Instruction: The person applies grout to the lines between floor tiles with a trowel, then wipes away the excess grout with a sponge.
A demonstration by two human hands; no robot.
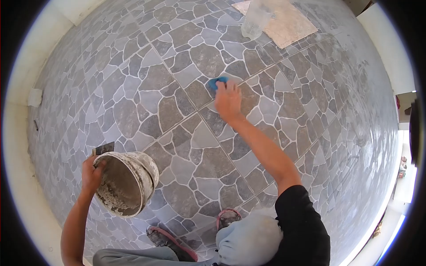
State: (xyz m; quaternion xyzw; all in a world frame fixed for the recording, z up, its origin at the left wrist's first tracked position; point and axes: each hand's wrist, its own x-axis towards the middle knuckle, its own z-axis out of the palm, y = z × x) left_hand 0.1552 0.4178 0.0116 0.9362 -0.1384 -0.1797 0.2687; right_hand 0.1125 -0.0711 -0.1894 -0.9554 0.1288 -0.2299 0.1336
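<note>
My left hand [92, 175] is closed on the rim of a mortar-caked white bucket [153, 170], which leans with its mouth toward me and has wet grey grout [117, 177] inside. A flat dark blade [105, 148], like a putty knife's, sticks out beyond these fingers. Farther forward, my right hand [228, 99] is closed on a small rounded blue pad [217, 83] down at the stone-patterned floor tiles [208, 60], close to a joint between tiles. My fingers cover part of the pad, and I cannot tell its exact kind.
At the far right lies a tan board [290, 24], with a clear plastic bottle [256, 20] overlapping its left edge. My shoes [171, 244] are close behind the bucket. A pale wall [22, 133] borders the floor on the left. Whitish film covers the right-hand tiles [355, 119].
</note>
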